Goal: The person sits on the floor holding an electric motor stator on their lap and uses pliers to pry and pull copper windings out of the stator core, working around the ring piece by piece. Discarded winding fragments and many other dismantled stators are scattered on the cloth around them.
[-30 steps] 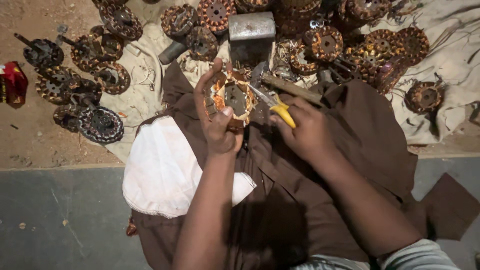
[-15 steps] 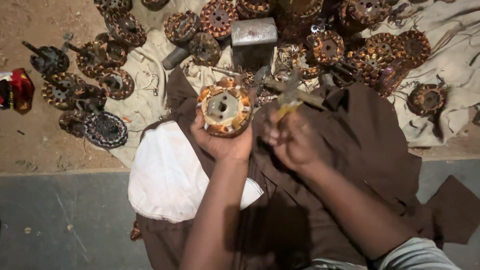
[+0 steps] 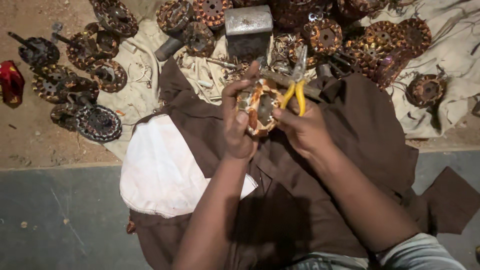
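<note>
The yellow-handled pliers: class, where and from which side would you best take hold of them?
Grip the pliers by the two yellow handles, coming from below, nearest the person. The metal jaws point up and away, and the right hand already closes round the handles there.

A round copper-wound stator [image 3: 261,106] is sitting tilted above brown cloth; yellow-handled pliers [image 3: 296,84] are pointing upward just beside it.
</note>
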